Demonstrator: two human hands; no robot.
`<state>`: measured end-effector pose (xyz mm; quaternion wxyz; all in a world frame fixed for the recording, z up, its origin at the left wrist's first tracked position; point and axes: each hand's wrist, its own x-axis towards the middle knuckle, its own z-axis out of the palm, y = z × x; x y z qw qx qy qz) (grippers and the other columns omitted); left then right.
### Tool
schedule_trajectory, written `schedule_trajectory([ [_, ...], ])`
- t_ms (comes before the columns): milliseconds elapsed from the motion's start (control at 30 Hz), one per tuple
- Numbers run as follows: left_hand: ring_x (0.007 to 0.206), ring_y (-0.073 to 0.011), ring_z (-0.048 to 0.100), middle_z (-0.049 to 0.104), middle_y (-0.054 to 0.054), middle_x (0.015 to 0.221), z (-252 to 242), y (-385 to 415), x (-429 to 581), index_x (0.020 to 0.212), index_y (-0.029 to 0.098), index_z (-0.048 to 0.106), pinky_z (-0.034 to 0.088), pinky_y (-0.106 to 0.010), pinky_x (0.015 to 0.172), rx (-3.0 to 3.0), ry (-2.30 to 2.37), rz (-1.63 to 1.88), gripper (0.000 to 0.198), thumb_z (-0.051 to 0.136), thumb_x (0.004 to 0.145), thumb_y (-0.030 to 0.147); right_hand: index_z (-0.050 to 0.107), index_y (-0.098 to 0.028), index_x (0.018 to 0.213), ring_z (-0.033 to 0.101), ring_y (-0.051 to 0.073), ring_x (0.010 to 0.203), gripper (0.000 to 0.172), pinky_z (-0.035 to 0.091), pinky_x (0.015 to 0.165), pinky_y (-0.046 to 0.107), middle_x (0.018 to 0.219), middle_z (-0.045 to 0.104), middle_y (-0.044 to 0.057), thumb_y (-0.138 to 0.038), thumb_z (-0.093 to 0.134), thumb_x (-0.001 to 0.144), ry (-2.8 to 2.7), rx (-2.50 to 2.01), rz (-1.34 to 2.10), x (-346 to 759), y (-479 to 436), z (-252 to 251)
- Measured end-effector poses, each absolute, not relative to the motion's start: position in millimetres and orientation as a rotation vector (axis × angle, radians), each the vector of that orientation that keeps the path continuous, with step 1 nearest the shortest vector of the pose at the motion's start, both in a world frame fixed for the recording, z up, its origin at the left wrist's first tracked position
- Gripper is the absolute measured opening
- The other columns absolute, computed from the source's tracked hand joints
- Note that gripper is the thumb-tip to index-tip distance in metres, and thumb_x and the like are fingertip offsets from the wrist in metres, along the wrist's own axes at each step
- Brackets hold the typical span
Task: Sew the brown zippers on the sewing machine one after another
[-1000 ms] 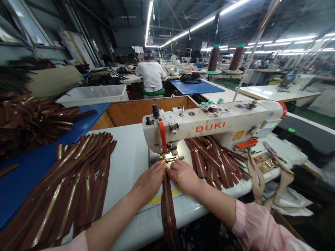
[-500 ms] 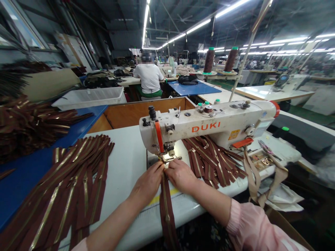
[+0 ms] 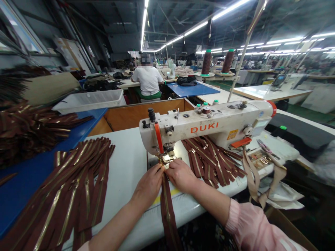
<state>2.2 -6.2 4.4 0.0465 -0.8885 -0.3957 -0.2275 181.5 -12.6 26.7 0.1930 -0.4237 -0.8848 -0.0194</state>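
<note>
A brown zipper (image 3: 168, 212) with gold-coloured teeth runs from under the presser foot of the sewing machine (image 3: 204, 120) and hangs over the table's front edge. My left hand (image 3: 148, 183) pinches its upper end on the left side, fingertips close to the needle area. On the other side, my right hand (image 3: 181, 175) has its fingers curled onto the same end, just in front of the foot. The fingertips of both hands nearly meet there, and they hide the zipper's end.
Left on the white table (image 3: 125, 153) lies a fanned bundle of brown zippers (image 3: 62, 191). More zippers (image 3: 213, 160) lie under the machine arm. A parts tray (image 3: 259, 160) with metal pieces and scissors (image 3: 264, 147) sits at the right. Ahead, a person (image 3: 147, 78) sits facing away.
Both hands stay at the presser foot, gripping the zipper with hardly any shift. The whole view has moved slightly.
</note>
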Motion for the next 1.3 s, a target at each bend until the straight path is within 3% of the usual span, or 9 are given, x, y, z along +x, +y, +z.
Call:
schedule_trajectory([
  [400,0.110,-0.0225,0.060,0.064,-0.013,0.117,3,-11,5,0.115,0.014,0.059,0.053,-0.039,0.091,-2.636,-1.219,-0.675,0.035,0.034,0.092,0.017,0.066,-0.017,0.089,0.048,0.019,0.082,0.016,0.038,0.073,0.029,0.080,0.058,0.005,-0.019,0.050,0.091,-2.405,-1.235,0.024,182,-15,28],
  [733,0.106,-0.0235,0.061,0.067,-0.012,0.111,15,-99,16,0.116,0.013,0.060,0.053,-0.040,0.090,-2.695,-0.991,-0.688,0.036,0.032,0.093,0.013,0.065,-0.019,0.087,0.044,0.018,0.084,0.015,0.037,0.076,0.029,0.083,0.055,0.004,-0.016,0.051,0.090,-2.255,-1.232,0.277,194,-71,19],
  [1033,0.103,-0.0253,0.062,0.067,-0.013,0.111,18,-102,35,0.117,0.013,0.056,0.053,-0.042,0.087,-2.629,-1.250,-0.725,0.035,0.032,0.093,0.018,0.065,-0.019,0.086,0.045,0.019,0.085,0.018,0.037,0.078,0.031,0.084,0.055,0.005,-0.015,0.048,0.090,-2.191,-1.324,0.299,188,-70,20],
  [1300,0.099,-0.0253,0.062,0.068,-0.012,0.106,25,-101,38,0.104,0.014,0.062,0.053,-0.043,0.085,-2.692,-1.215,-0.761,0.031,0.033,0.092,0.015,0.066,-0.018,0.092,0.046,0.020,0.084,0.019,0.037,0.076,0.031,0.083,0.056,0.005,-0.014,0.046,0.091,-2.209,-1.299,0.296,187,-73,19],
])
